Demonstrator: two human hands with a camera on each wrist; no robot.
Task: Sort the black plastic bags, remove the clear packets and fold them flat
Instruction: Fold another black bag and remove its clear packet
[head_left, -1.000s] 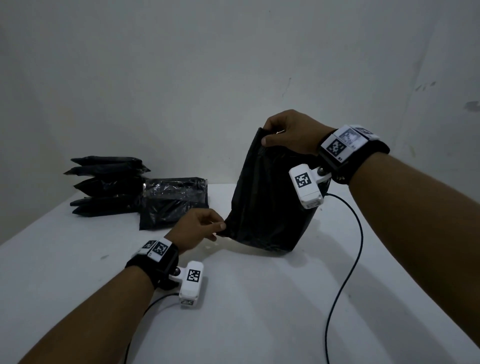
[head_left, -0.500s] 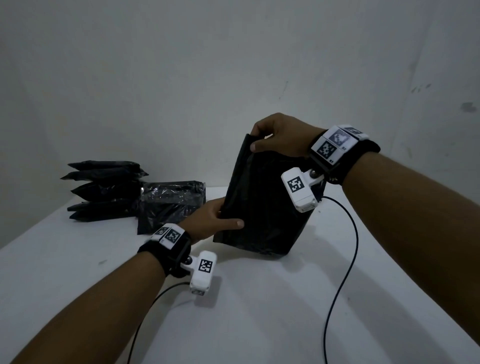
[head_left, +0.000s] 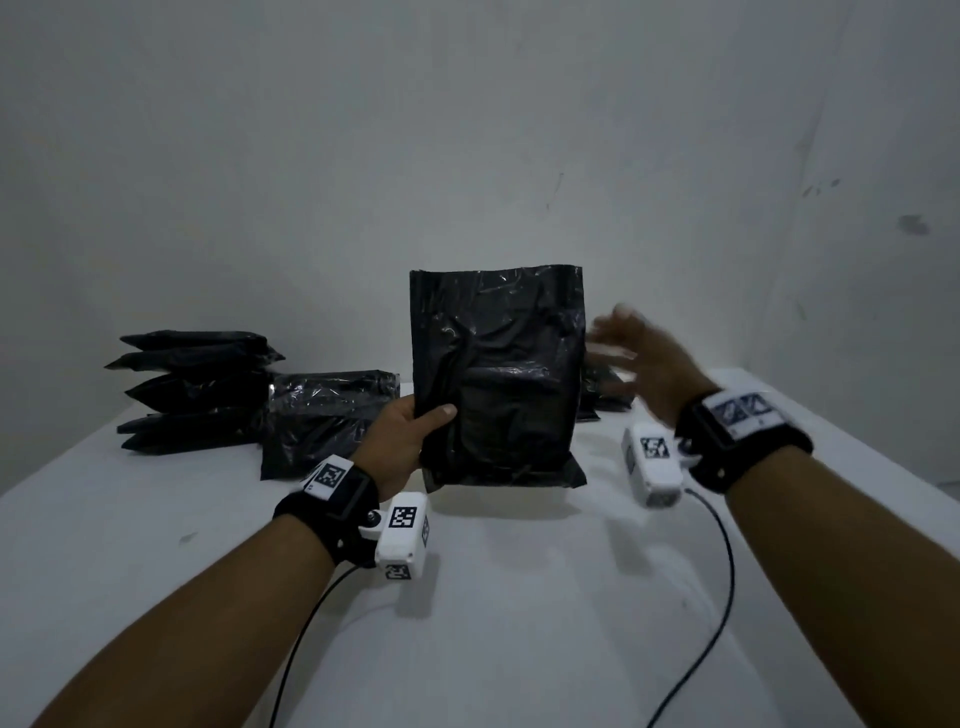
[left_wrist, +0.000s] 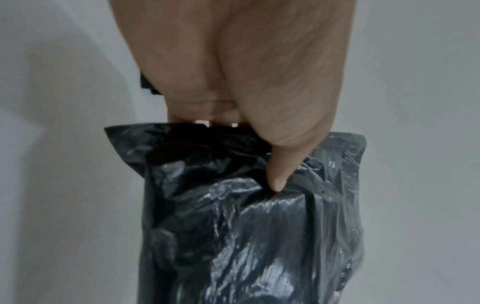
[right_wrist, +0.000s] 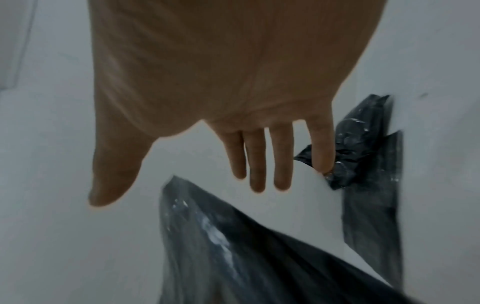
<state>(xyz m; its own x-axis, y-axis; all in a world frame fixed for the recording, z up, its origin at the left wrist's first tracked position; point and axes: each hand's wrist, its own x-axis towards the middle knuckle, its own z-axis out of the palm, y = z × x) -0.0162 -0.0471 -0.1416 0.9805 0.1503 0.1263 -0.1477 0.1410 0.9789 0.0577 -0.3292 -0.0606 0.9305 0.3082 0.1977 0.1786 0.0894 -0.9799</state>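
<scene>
— What do we see at the left of the white table (head_left: 156, 519)?
— A stack of folded black bags (head_left: 192, 389), and beside it a flat packet (head_left: 327, 421) of black bags in clear wrap.
— And at centre?
— Our left hand (head_left: 402, 436) holds a wrapped black bag packet (head_left: 498, 374) upright above the table, its grip pinching the packet's left edge, thumb in front.
— The right?
— Our right hand (head_left: 644, 358), blurred, fingers spread, holds nothing; more black bags (head_left: 602, 389) lie behind it.
</scene>
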